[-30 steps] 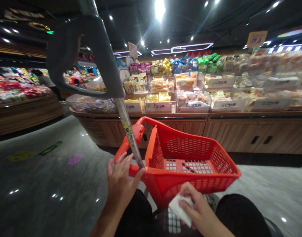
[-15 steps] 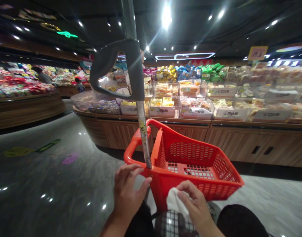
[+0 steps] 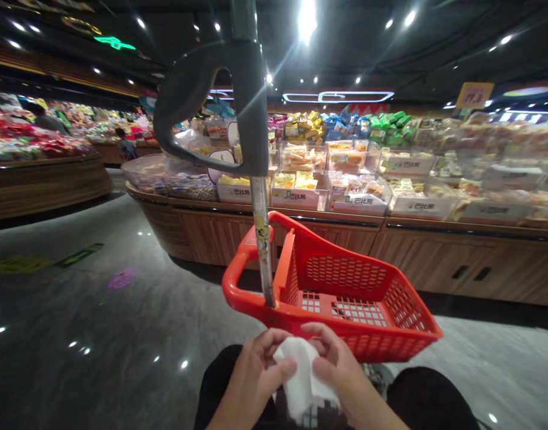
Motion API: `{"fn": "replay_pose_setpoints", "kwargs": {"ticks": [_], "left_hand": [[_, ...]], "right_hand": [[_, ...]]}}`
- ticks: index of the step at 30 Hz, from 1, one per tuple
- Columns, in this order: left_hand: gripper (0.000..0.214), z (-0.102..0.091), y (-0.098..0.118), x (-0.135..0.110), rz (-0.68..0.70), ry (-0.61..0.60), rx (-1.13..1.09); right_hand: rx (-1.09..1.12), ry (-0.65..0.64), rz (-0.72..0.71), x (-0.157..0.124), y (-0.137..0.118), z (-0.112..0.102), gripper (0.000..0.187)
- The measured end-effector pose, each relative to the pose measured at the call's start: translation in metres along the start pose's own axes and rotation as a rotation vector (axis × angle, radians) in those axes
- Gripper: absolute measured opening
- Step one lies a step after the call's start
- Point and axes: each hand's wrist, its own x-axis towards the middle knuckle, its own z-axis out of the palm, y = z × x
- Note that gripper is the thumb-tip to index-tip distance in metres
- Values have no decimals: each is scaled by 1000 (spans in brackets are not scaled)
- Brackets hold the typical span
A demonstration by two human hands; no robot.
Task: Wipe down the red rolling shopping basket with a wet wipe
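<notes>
Low in the view, both hands hold a white tissue [image 3: 301, 376] just in front of an orange shopping basket [image 3: 390, 340]. My left hand [image 3: 251, 382] pinches the tissue's left edge with thumb and fingers. Gripping its right side is my right hand [image 3: 341, 373], fingers curled over it. The basket looks empty and has a metal pole [image 3: 261, 239] rising to a grey pull handle [image 3: 202, 101] that stands upright. My dark trousers [image 3: 430, 400] show below the hands.
A wooden display counter [image 3: 390, 251] with clear bins of packaged snacks [image 3: 350, 179] runs behind the basket. A second curved display [image 3: 41, 179] stands far left, with people beside it. Glossy grey floor [image 3: 99, 334] spreads to the left.
My left hand left the basket rim by the pole and came over to the tissue. The right hand lifted the tissue slightly. The view shifted a little.
</notes>
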Motion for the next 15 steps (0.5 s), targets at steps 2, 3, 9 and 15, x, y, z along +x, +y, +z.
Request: {"fn": "replay_pose_setpoints", "kwargs": {"ticks": [2, 3, 9, 15], "left_hand": [[27, 0, 0, 0, -49, 73, 74], [28, 0, -1, 0, -64, 113, 129], [53, 5, -13, 3, -38, 122, 280], [85, 15, -24, -9, 114, -102, 78]], "right_hand": [[-80, 7, 3, 0, -1, -4, 41], [-106, 34, 10, 0, -1, -6, 36], [-47, 153, 59, -4, 0, -4, 44], [252, 219, 179, -4, 4, -11, 53]]}}
